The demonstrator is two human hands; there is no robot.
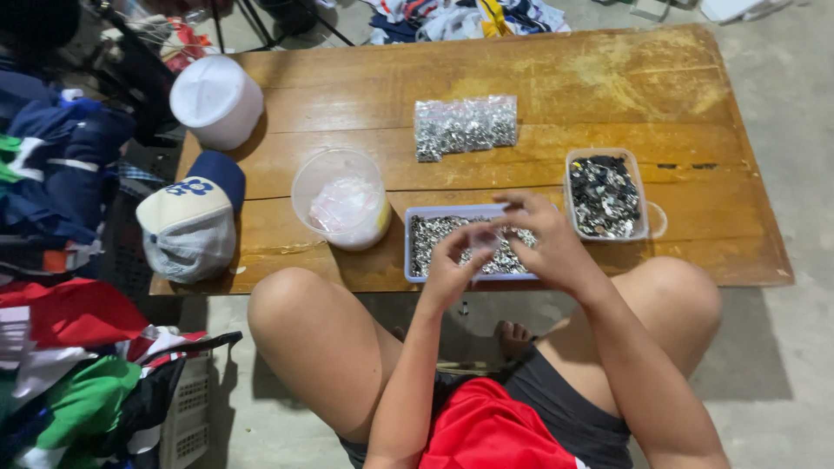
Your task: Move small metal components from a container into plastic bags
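Over the blue tray (413, 260) of small metal pieces on the wooden bench (608, 87), left hand (452, 265) and right hand (547, 243) met, fingers pinching a small clear bag (483, 238) between them; a clear tub (604, 195) sat just right.

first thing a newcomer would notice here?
Both hands, left hand and right hand, meet over a lilac tray of small silvery metal parts at the near edge of the low wooden table, pinching a small clear bag. A clear tub of darker parts sits to its right, two caps at the left end.
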